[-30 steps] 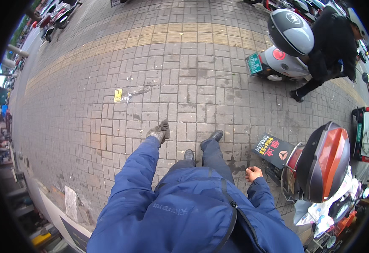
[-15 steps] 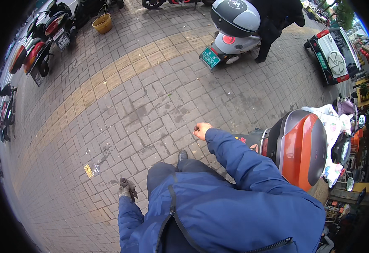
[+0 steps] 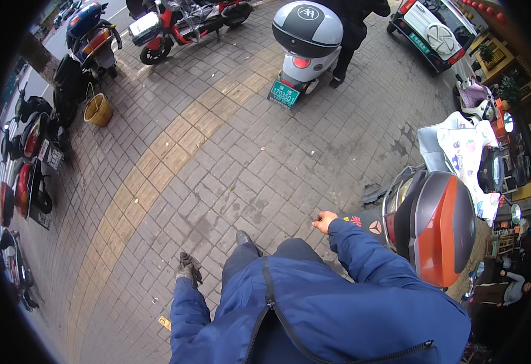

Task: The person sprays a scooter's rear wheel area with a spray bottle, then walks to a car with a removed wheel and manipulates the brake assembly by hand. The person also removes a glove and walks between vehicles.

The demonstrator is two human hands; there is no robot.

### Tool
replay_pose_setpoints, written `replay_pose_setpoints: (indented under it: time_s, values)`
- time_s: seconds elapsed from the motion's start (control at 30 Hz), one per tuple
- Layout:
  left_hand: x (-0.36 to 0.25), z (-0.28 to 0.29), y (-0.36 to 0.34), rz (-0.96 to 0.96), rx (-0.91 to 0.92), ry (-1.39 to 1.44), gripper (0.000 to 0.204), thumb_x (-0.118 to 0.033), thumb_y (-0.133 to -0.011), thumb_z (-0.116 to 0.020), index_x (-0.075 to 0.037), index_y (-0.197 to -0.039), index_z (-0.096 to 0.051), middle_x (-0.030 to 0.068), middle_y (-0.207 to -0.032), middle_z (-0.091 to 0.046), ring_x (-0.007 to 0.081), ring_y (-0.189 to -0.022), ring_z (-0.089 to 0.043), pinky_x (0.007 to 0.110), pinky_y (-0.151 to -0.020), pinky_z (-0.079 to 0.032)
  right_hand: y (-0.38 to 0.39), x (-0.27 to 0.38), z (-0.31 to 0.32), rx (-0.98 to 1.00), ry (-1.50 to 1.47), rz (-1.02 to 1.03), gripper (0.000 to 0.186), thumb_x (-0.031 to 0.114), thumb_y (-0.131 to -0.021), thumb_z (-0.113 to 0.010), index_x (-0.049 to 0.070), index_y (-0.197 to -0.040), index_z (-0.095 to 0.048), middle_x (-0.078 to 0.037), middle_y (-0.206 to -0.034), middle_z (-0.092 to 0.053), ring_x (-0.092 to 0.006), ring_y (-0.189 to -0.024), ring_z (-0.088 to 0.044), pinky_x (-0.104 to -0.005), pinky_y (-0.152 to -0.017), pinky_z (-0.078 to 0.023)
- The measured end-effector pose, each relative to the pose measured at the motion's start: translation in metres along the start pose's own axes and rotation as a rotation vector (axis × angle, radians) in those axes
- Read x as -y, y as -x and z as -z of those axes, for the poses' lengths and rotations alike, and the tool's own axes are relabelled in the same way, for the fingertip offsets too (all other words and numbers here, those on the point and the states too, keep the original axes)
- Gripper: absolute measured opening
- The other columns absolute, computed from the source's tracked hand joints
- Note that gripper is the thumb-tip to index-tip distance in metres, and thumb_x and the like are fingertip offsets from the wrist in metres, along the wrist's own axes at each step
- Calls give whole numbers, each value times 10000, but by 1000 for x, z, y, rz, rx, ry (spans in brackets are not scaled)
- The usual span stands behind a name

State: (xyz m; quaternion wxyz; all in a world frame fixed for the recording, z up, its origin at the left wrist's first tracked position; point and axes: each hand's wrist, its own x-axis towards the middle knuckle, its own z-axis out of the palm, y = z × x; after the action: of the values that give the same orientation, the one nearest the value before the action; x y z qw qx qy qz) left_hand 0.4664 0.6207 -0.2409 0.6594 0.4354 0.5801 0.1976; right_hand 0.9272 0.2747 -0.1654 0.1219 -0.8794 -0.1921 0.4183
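My right hand [image 3: 324, 221] is bare. Its fingers are curled together in front of me, and what they hold, if anything, is too small to make out. It is nearest to a parked scooter whose orange and grey top box [image 3: 438, 227] stands beside my right arm. My left hand [image 3: 186, 267] hangs low at my left side and looks covered by a grey, dirty work glove. Dark, crumpled cloth-like material shows at its fingers; whether this is part of the glove or something held, I cannot tell. A dark shoe [image 3: 247, 239] of mine steps forward on the paving.
A white scooter with a grey-white top box [image 3: 306, 30] stands ahead, a person in black [image 3: 353, 36] beside it. A yellow bucket [image 3: 98, 110], a red scooter [image 3: 186, 30] and several others line the left. A white car [image 3: 432, 33] is at the far right. A yellow card [image 3: 165, 322] lies on the paving.
I have walked forward and the view has turned: the yellow card is now beside my left arm, and more of the red scooter shows. My right hand sits lower and further right in view.
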Motion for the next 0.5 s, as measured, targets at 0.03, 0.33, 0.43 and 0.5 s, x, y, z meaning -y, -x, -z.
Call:
replay_pose_setpoints:
  time_s: [0.03, 0.33, 0.43, 0.5]
  values:
    - [-23, -10, -23, 40, -51, -129, 188, 58, -730, -484, -13, -886, -560, 111, -675, -599, 209, -441, -515, 319, -396, -400, -2, -2, 5, -42, -19, -25, 352, 356, -771, -672, 67, -973, -696, -162, -1003, -679, -334, -1012, -620, -399, -899, -477]
    - [-192, -175, -159, -23, 155, -179, 262, 117, -729, -436, -24, -906, -568, 117, -695, -606, 214, -463, -539, 347, -325, -396, -69, 10, 46, -191, -207, -75, 353, 357, -765, -685, 79, -983, -701, -162, -967, -689, -317, -960, -646, -388, -867, -496]
    - [-212, -245, -157, -53, 184, -202, 235, 118, -751, -456, -39, -888, -565, 120, -737, -628, 225, -497, -568, 363, -335, -415, -104, -3, 87, -121, -292, -120, 383, 363, -775, -676, 68, -1019, -690, -168, -1053, -670, -328, -1039, -615, -399, -918, -475]
    - [-215, -291, -146, -37, 189, -96, 207, 104, -757, -466, -39, -874, -560, 123, -734, -626, 238, -483, -568, 375, -339, -429, -129, -7, 119, -159, -311, -148, 378, 357, -776, -677, 66, -1017, -688, -171, -1042, -672, -326, -1034, -618, -398, -910, -478]
